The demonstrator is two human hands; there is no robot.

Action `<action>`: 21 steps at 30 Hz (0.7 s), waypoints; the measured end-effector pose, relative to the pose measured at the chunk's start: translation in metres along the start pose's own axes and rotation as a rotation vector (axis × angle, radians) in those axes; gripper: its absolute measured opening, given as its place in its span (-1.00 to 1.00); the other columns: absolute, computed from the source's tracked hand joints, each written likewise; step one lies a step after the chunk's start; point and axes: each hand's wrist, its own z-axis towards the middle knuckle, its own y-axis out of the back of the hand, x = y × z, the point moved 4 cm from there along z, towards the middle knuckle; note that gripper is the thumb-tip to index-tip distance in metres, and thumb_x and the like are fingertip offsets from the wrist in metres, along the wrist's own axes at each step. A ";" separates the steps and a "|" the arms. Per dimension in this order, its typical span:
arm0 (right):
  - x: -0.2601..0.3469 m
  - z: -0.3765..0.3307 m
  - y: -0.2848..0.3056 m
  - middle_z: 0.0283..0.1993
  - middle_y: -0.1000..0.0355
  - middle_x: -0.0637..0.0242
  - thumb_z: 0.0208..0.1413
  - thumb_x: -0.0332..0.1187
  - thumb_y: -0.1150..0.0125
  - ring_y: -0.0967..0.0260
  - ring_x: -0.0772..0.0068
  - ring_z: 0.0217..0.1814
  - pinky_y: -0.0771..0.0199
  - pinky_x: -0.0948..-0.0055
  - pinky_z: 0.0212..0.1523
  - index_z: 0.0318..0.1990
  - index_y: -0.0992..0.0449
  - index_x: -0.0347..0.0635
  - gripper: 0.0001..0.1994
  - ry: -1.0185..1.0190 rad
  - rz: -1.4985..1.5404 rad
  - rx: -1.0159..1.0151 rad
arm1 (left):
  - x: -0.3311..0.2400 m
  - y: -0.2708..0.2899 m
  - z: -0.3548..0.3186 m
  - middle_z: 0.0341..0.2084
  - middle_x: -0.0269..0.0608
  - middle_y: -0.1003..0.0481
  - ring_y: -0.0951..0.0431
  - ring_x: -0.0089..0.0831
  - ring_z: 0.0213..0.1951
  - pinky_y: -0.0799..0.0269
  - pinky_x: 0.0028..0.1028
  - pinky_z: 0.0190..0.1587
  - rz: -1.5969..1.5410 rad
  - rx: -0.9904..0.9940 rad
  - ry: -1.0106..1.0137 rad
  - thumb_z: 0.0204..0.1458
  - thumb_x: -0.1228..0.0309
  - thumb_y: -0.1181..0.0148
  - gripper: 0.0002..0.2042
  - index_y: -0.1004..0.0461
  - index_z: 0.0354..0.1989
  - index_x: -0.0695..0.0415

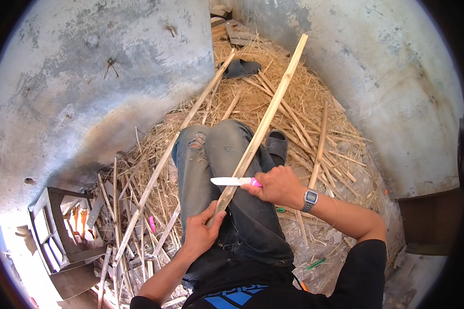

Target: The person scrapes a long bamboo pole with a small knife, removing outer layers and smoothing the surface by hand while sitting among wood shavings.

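Long, pale, split-wood strip (273,105): slanting near centre to far right, near end grasped by left grip (203,226). White-bladed, pink-handled knife (232,181): held by right grip (278,186); snagging on grain could send it toward left grip.

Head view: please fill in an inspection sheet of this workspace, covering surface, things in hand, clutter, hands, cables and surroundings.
Surface: pale, dirty floor, largely covered with straw and loose sticks.
Things in hand: a long wooden strip, slanting over the worn jeans; a knife, its white blade crossing over the strip, cutting contact unclear.
Clutter: dark sandals, a small pink piece, a green piece.
Hands: left hand closed round the strip's near end; right hand closed on the knife's pink handle.
Cables: nothing seen.
Surroundings: stained grey walls on both sides; a dark frame at lower left.
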 end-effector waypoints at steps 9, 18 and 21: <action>-0.163 0.019 0.038 -0.71 -0.32 -0.02 0.44 0.20 0.08 -0.29 -0.09 -0.65 -0.22 0.01 -0.51 -0.63 -0.49 -0.32 -0.24 -0.410 0.128 -0.249 | 0.004 0.036 -0.029 -0.30 -0.12 -0.70 -0.58 -0.67 -0.26 -0.51 -0.53 -0.16 0.068 -0.020 0.049 0.23 0.40 -0.36 -0.63 -0.58 0.13 0.35; -0.083 0.001 0.022 -0.68 -0.22 0.30 0.38 0.05 -0.17 -0.13 0.40 -0.61 -0.15 0.25 -0.52 -0.49 -0.49 -0.30 -0.44 -0.300 0.631 -0.527 | -0.004 0.047 -0.007 -0.53 -0.03 -0.61 -0.54 -0.61 -0.51 -0.45 -0.51 -0.39 0.209 -0.072 -0.059 0.21 0.39 -0.36 -0.63 -0.58 0.15 0.29; -0.060 0.005 0.023 -0.66 -0.27 0.39 0.27 -0.01 -0.34 -0.17 0.48 -0.60 -0.19 0.33 -0.51 -0.43 -0.58 -0.27 -0.56 -0.285 0.812 -0.494 | -0.010 0.042 -0.005 -0.56 -0.01 -0.57 -0.55 -0.40 -0.56 -0.44 -0.43 -0.44 0.286 -0.136 -0.173 0.19 0.38 -0.37 -0.62 -0.58 0.16 0.23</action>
